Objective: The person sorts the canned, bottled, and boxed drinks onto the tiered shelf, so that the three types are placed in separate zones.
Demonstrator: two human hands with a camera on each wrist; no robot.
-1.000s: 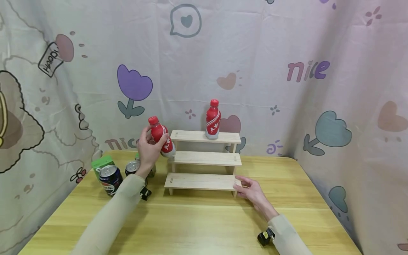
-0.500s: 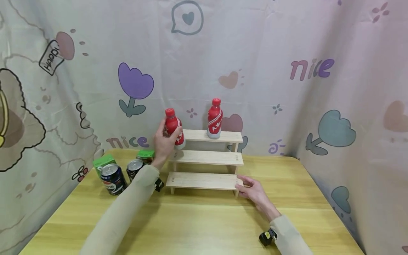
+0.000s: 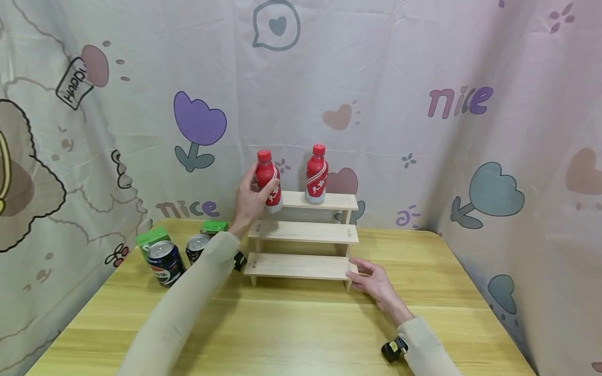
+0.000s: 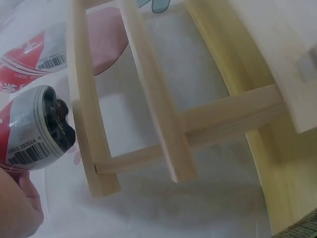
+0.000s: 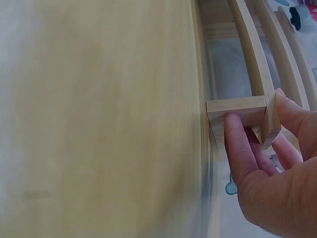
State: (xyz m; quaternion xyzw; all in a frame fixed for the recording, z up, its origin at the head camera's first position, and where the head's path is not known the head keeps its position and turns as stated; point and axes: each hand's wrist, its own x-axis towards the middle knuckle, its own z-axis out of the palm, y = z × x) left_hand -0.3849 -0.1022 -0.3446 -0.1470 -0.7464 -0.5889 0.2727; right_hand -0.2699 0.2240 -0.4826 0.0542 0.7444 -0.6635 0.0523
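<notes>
My left hand [image 3: 249, 202] grips a red plastic drink bottle [image 3: 266, 172] with a red cap and pale base, nearly upright at the left end of the top step. In the left wrist view the base of this bottle [image 4: 30, 130] is right beside the top board's edge. A matching bottle [image 3: 316, 175] stands upright on the top step, to the right. Both are at a three-step wooden display stand [image 3: 303, 232]. My right hand [image 3: 373, 282] holds the right end of its bottom step, with fingers around the board end and leg [image 5: 237, 110] in the right wrist view.
On the left of the wooden table [image 3: 301, 329] stand two dark soda cans, the nearer can [image 3: 164, 263] and another can [image 3: 195, 247]. Behind them are green-topped packs, one pack [image 3: 151, 237] at the left and another pack [image 3: 214, 226]. A printed curtain [image 3: 376, 62] hangs behind.
My left hand has carried the bottle rightward and up from beside the stand to the top step's left end, and the bottle has become more upright. My right hand has kept its hold.
</notes>
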